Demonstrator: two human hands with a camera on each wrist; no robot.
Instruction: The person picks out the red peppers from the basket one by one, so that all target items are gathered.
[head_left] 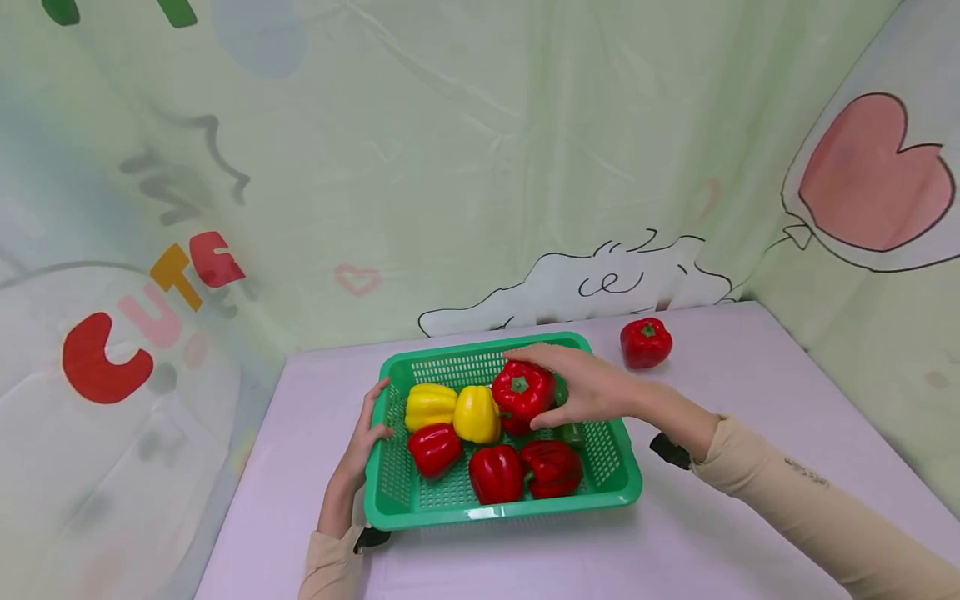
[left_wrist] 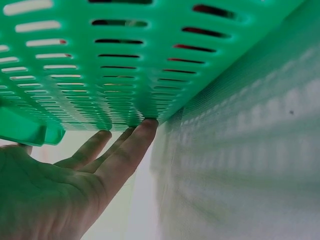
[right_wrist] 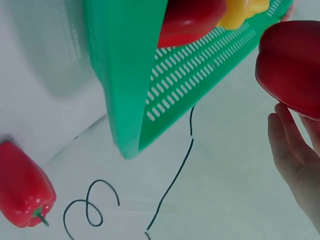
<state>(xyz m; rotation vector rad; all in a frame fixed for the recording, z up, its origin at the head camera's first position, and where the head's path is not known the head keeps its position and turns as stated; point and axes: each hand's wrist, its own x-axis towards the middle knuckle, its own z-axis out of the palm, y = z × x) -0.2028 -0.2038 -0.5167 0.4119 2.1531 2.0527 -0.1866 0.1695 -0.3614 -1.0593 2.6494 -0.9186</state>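
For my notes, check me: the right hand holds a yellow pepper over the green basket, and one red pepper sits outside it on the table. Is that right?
Not quite: the pepper in the right hand is red, as the head view shows. It is over the green basket, and one red pepper does sit outside on the table.

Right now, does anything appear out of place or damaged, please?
One red pepper sits alone on the table, right of the green basket; the other peppers are in or above it. I see no damage.
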